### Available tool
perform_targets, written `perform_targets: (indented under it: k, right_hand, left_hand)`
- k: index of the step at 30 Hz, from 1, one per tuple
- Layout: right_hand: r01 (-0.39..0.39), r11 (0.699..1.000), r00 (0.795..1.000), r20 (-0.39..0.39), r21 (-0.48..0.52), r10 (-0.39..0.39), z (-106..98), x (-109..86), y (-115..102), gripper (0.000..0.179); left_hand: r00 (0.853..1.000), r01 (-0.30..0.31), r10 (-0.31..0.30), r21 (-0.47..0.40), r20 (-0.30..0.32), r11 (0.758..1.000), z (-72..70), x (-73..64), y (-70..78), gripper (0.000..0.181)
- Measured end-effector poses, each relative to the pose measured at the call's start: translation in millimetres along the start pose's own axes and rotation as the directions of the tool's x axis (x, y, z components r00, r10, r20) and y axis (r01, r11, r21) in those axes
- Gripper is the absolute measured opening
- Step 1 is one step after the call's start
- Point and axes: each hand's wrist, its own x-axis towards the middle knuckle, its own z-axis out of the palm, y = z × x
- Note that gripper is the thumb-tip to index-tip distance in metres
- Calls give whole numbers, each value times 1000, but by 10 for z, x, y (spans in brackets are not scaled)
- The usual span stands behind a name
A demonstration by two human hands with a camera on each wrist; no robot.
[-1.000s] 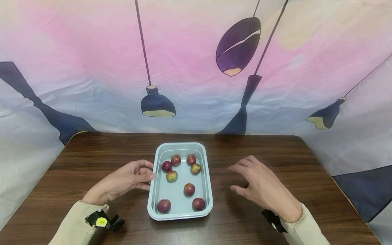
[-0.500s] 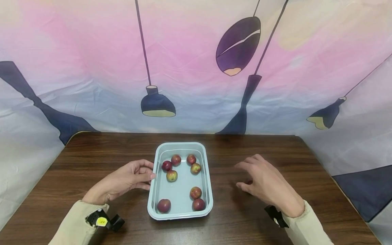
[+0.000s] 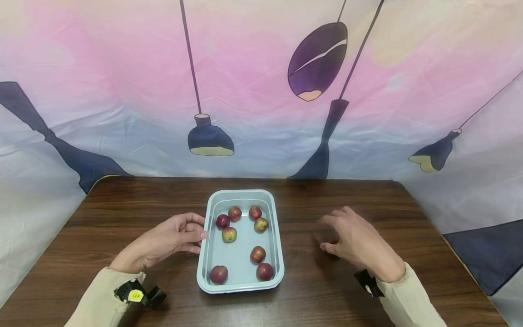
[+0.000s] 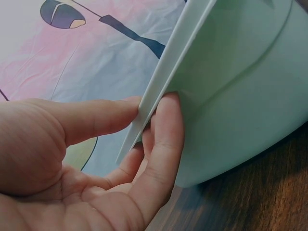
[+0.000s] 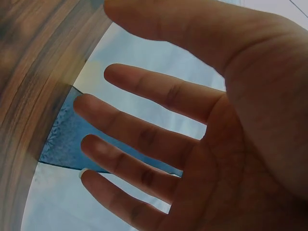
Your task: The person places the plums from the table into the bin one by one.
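Observation:
A pale blue plastic tray lies on the table, holding several small round fruits that look like plums. Most are dark red, such as the plum in the near left corner; a yellowish plum is left of centre. My left hand pinches the tray's left rim, its thumb on top and fingers curled beneath, as the left wrist view shows. To the right of the tray, my right hand hovers over the table. In the right wrist view its palm is bare and its fingers are spread.
The brown wood-grain table reaches back to a printed cloth hanging behind it. A black strap with a small device is on the left wrist, and another black strap on the right.
My right hand has shifted right, away from the tray. One red plum near the tray's front right has rolled right, then slightly back. A red spot seen under the right hand is out of sight.

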Motion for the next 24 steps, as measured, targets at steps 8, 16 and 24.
perform_targets:
  k: [8, 16, 24]
  right_hand:
    - [-29, 1000, 995, 96, 9, 28, 8, 19, 55, 50]
    - [-66, 997, 980, 189, 39, 57, 26, 32, 104, 43]
    - [-85, 994, 965, 256, 76, 63, 58, 62, 173, 33]
  left_hand:
    - [1000, 3, -3, 4, -5, 1000, 3, -1, 5, 59]
    - [1000, 0, 0, 5, 0, 1000, -4, 0, -4, 59]
    - [1000, -2, 2, 6, -2, 1000, -4, 3, -6, 59]
